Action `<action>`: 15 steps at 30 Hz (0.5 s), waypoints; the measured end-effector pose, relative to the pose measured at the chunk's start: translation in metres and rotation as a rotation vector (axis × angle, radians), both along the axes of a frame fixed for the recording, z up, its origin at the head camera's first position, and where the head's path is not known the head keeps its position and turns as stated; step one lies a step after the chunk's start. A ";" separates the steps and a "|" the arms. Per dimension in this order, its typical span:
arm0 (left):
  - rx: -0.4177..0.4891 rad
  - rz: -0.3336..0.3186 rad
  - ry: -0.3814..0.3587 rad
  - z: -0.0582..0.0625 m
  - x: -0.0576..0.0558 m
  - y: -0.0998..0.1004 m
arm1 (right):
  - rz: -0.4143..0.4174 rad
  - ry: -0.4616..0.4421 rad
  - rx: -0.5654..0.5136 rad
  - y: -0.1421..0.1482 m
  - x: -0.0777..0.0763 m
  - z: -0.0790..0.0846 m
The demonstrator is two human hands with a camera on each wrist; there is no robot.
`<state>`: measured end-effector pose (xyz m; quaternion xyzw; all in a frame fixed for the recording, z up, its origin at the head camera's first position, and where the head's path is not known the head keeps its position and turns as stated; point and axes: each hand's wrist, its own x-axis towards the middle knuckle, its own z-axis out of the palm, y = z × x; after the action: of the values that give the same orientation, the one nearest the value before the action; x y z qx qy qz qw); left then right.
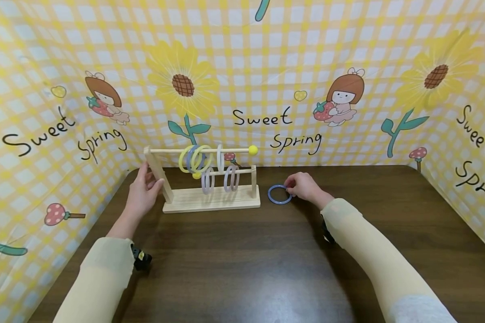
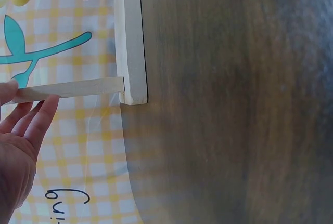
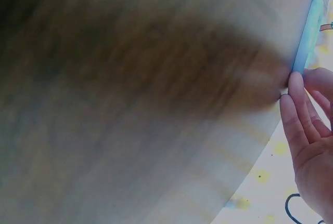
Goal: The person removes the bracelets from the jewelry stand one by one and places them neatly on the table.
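Yellow-and-white checked cloth (image 1: pixel 242 89) with sunflower prints walls the frame; brown wood-grain table (image 1: pixel 242 260) fills the lower half. Pale wooden stand (image 1: pixel 186 200) sits left of centre, with a tall upright (image 1: pixel 157 172) at its left end. Upper rod (image 1: pixel 165 151) runs right from this to a yellow ball (image 1: pixel 253 150), carrying two yellow rings, a blue-grey one and a whitish one; lower rod (image 1: pixel 246 170) carries translucent, pale purplish rings. Left hand (image 1: pixel 143 190) pinches the upright, thumb on one side, fingers on the other. Right hand (image 1: pixel 305 186), centre-right, pinches the rim of a glossy blue ring (image 1: pixel 279 203), just right of the base; cannot tell whether the ring touches the table. Risks, as judged: the ring is held at one edge only, so a loose pinch could let it swivel or drop. Any knock against the ball, if the hole is off line, could jolt the stand; a slack left hand would then let the base slide or tip and set the hung rings swinging.
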<state>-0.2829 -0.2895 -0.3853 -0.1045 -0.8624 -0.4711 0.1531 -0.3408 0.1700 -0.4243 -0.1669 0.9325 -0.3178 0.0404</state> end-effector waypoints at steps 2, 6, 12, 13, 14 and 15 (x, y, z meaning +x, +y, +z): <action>0.002 0.003 0.002 0.000 0.000 0.000 | -0.002 -0.006 0.005 0.000 0.000 0.000; 0.007 0.003 0.014 -0.001 -0.002 0.000 | -0.004 -0.008 0.002 0.000 0.001 0.001; 0.000 0.004 0.030 -0.002 -0.003 0.000 | -0.009 -0.004 -0.031 0.002 0.002 0.002; -0.003 0.008 0.030 -0.002 -0.003 0.000 | -0.009 -0.003 -0.037 0.002 0.003 0.002; -0.005 0.011 0.029 -0.002 -0.003 0.000 | -0.009 -0.004 -0.045 0.002 0.003 0.002; -0.009 0.016 0.025 -0.002 -0.003 -0.001 | -0.010 -0.006 -0.056 0.003 0.004 0.002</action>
<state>-0.2858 -0.2902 -0.3877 -0.1043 -0.8633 -0.4648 0.1671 -0.3364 0.1729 -0.4221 -0.1626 0.9239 -0.3444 0.0370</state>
